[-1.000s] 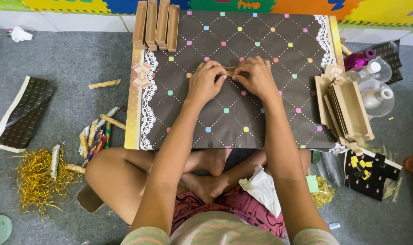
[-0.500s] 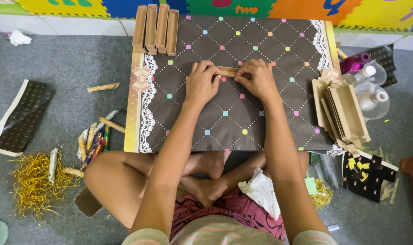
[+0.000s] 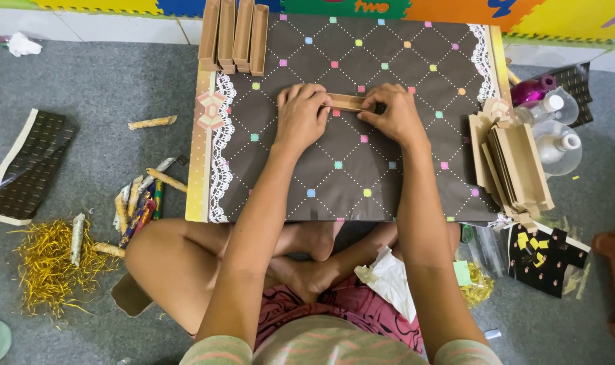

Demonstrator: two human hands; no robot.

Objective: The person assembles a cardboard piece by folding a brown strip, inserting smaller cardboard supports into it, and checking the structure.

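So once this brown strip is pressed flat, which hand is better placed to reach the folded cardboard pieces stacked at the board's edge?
Probably the right hand. The stack of folded cardboard pieces lies on its side of the patterned board. The left hand would have to cross over the brown cardboard strip, which both hands now touch.

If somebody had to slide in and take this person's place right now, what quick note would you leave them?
Left hand and right hand both pinch a narrow cardboard strip flat on the dark dotted board.
Four folded cardboard trays stand at the board's top left corner.
A stack of flat cardboard blanks lies at the right edge.
Done: those four trays. Left: the strip in hand, then the stack.
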